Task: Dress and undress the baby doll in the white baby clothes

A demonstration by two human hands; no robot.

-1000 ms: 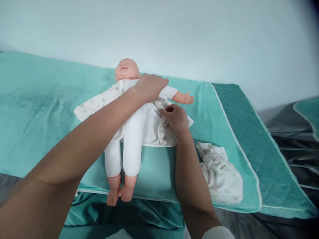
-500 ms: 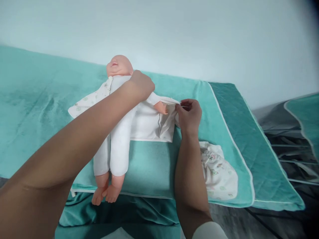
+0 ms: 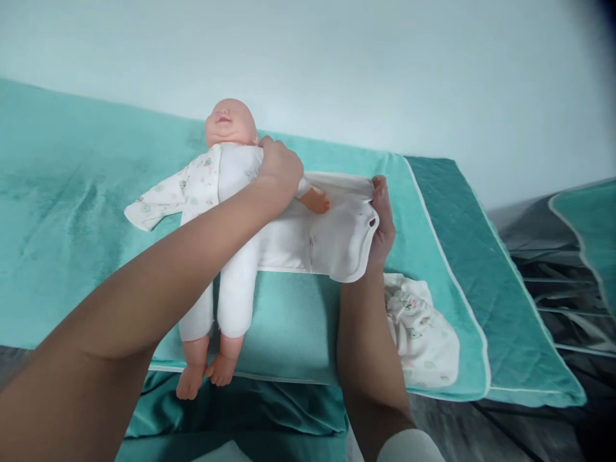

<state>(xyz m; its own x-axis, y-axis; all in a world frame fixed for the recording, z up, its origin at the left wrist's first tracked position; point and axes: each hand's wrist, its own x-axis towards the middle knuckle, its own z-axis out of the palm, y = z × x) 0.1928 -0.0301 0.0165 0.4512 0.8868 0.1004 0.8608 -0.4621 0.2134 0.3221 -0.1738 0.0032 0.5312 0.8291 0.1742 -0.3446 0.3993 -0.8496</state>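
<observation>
**Jacket panel held out beside doll, one arm lying over the lining**

The doll (image 3: 238,168) lies on its back on a green cover (image 3: 96,192), head toward the wall (image 3: 337,77). The left grip (image 3: 282,168) is closed over the doll's upper arm near the shoulder; its far fingers are hidden, so firmness cannot be confirmed. The right grip (image 3: 382,218) holds the outer edge of the jacket (image 3: 341,224), drawn out to the right of the doll.

Risks, as judged: a hard pull on that edge against a loose left grip could turn or drag the doll along the cover. The doll's hand (image 3: 316,200) rests across the lining, and its fingers may snag if cloth is drawn over them. A sideways sweep of the right forearm (image 3: 368,346) could shift the printed bundle (image 3: 426,340) just beside it.

Condition: the jacket is white, with small printed motifs outside and a plain lining. One sleeve covers the doll's other arm and extends flat. The held panel has a curved edge with a small dark mark (image 3: 372,222) near it. The doll has a bald pink head, white torso and legs, and pink feet.
</observation>
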